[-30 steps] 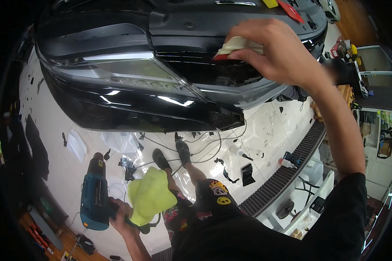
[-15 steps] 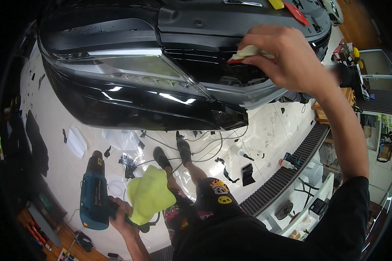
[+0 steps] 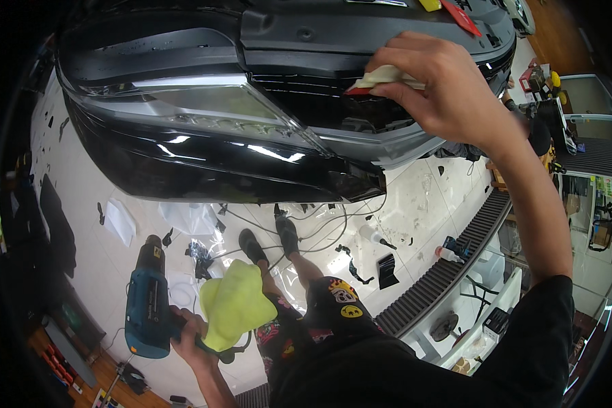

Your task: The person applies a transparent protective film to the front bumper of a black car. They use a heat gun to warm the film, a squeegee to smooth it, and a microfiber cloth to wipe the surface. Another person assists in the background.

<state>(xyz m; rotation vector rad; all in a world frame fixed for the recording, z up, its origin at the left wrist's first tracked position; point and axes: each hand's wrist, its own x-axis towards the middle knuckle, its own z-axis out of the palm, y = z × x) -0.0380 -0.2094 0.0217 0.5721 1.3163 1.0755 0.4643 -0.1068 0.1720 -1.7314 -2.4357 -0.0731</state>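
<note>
My left hand [image 3: 196,345], low at the left, is closed round the handle of a teal heat gun [image 3: 147,313], whose dark nozzle points away from me. A lime-green cloth [image 3: 236,306] hangs over that hand's side. Up at the car front, my right hand [image 3: 445,88] pinches a red squeegee [image 3: 360,91] partly wrapped in a pale cloth [image 3: 391,76]. The squeegee's tip is at the glossy black grille [image 3: 319,88]; whether it touches, I cannot tell. Left of it lies the clear headlight [image 3: 211,105], above the shiny black bumper [image 3: 204,170].
A red squeegee [image 3: 462,19] and a yellow one [image 3: 430,4] lie on the car's top edge. Cables [image 3: 326,234], black film scraps [image 3: 387,272] and a white spray bottle [image 3: 372,235] are on the floor. A dark ridged strip [image 3: 449,272] runs along the right. Another person [image 3: 538,132] is at the far right.
My right hand has slid a little left and up along the grille with the wrapped squeegee. My left hand and the heat gun stay nearly still. More of the person at the right shows.
</note>
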